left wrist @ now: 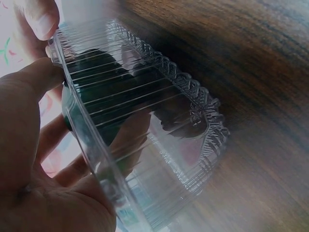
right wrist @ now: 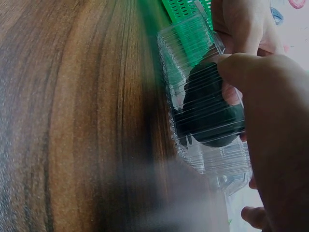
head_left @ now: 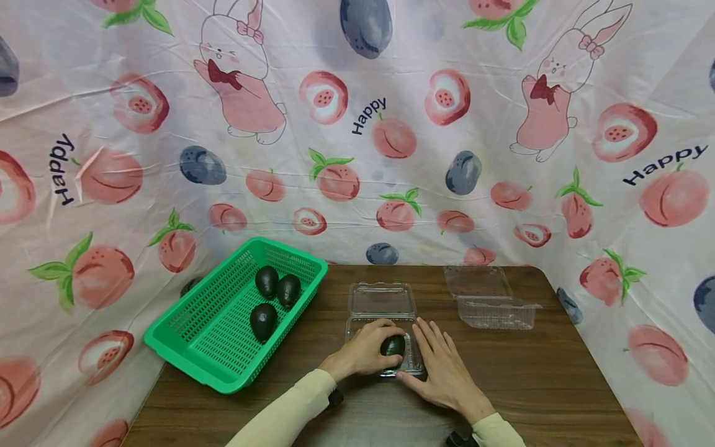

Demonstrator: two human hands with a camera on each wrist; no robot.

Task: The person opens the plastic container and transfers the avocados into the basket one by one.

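A dark avocado point(head_left: 393, 346) sits inside a clear plastic clamshell container point(head_left: 414, 360), whose lid point(head_left: 382, 299) lies folded back behind it. My left hand point(head_left: 365, 347) reaches into the container and grips the avocado, fingers over its far side and thumb at its near side. On the container's right edge rests my right hand point(head_left: 444, 366), fingers extended and thumb at the near rim. Through the ribbed wall, both the left wrist view and the right wrist view show the dark avocado point(right wrist: 210, 106) low in the container.
At the left stands a green plastic basket point(head_left: 201, 372) with several openings in its walls, holding three avocados point(head_left: 264, 321). A second clear container point(head_left: 496, 312) lies open at the back right of the wooden table point(head_left: 536, 385). A fruit-and-rabbit printed cloth point(head_left: 357, 205) hangs behind.
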